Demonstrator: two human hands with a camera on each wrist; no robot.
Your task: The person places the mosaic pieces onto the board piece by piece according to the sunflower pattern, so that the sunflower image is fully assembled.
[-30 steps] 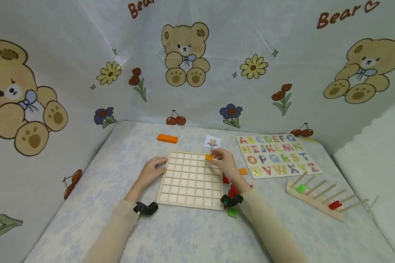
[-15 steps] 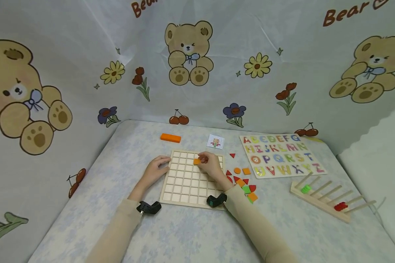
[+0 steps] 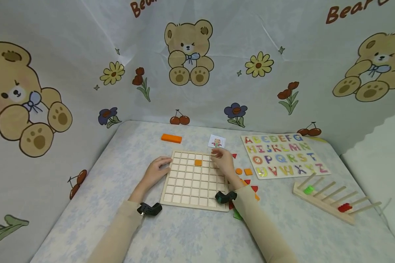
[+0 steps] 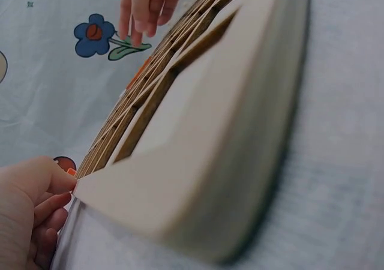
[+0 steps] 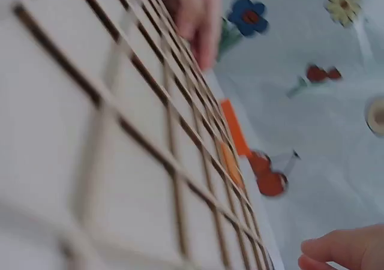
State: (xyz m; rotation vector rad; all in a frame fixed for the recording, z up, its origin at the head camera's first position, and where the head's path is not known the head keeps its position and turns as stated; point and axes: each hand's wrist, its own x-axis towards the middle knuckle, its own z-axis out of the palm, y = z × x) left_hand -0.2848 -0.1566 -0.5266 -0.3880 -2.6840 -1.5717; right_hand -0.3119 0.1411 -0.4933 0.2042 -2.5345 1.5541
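Observation:
A square wooden grid board (image 3: 184, 190) lies on the table with an orange square tile (image 3: 198, 162) in a cell of its second row from the back. At the board's left edge rests my left hand (image 3: 155, 170), its fingertips touching the rim; the left wrist view shows that hand (image 4: 36, 204) beside the rim, some fingers partly curled. Over the board's back right corner is my right hand (image 3: 223, 162), fingers loosely bent, with nothing seen between them. In the right wrist view the tile (image 5: 230, 164) sits among the slats and my right fingertips (image 5: 324, 246) are apart from the board.
Red, orange and green pieces, such as an orange circle (image 3: 239, 171), lie right of the board, partly under my right arm. Behind are an orange bar (image 3: 171, 138) and a picture card (image 3: 216, 141). An alphabet board (image 3: 261, 176) and a pegged wooden rack (image 3: 322, 204) stand farther right.
My right hand carried the orange tile leftward over the board, let it go in a cell, and moved back to the right. The left hand stays at the board's edge.

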